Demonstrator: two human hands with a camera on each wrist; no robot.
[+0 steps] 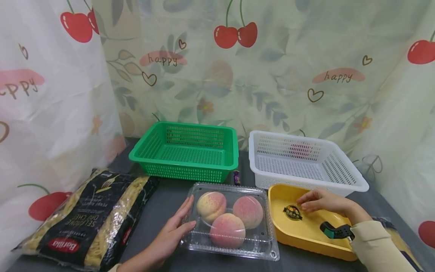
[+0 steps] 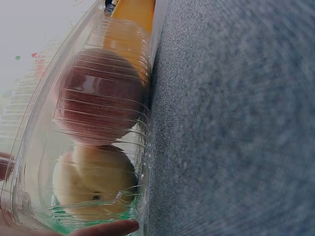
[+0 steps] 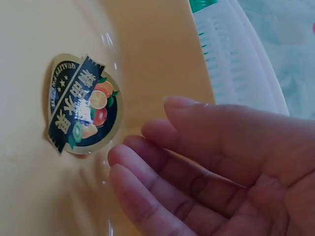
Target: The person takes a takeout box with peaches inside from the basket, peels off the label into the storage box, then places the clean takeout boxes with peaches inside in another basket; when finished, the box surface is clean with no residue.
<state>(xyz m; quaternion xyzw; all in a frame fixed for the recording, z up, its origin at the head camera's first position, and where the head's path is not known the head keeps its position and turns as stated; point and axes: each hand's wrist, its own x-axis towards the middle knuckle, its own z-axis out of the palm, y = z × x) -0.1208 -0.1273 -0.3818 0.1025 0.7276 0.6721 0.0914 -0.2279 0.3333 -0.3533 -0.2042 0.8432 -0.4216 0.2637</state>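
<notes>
In the head view, a clear plastic clamshell box point(image 1: 249, 247) stands closed in the middle with three pink-yellow peaches point(image 1: 227, 231) inside. My left hand point(image 1: 173, 232) lies along the box's left side, fingers nearly straight and touching it. To the right sits a yellow tray point(image 1: 309, 241), and a dark, gold-edged fruit sticker point(image 1: 292, 212) shows over its floor. My right hand point(image 1: 323, 202) hovers over this tray, fingers loosely bent and holding nothing. From the right wrist view, its fingertips point(image 3: 118, 155) are close beside the sticker.
Behind stand a green basket point(image 1: 190, 172) and a white basket point(image 1: 292, 181). A small purple-wrapped candy point(image 1: 236, 177) lies near the green one. On the left is a large bag of penne pasta point(image 1: 91, 219). Another package point(image 1: 395, 236) is partly hidden by my right forearm.
</notes>
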